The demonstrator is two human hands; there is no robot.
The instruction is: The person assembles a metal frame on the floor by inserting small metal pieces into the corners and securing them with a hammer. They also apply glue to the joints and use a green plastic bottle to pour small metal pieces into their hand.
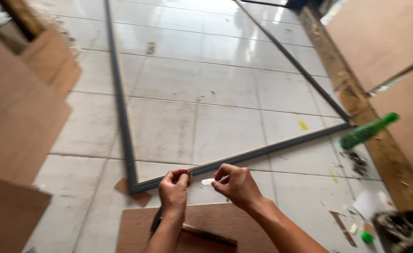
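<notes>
no packages, labels, signs or screens visible; only floor tiles, frame, boards, blurred clutter.

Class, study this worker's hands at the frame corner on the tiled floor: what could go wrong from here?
1. The left hand pinches something thin against the dark frame; a slip might nick the fingers.
2. The right hand holds a small white piece loosely; it could drop.
3. The green bottle lies nearby and might roll underfoot.

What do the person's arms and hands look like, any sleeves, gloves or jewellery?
Both forearms are bare as far as the picture shows, with no sleeves in view. The left hand and the right hand wear no gloves. No watch, bracelet or ring shows on either wrist or on the fingers, though the picture is slightly blurred, so a thin ring could go unseen.
</notes>
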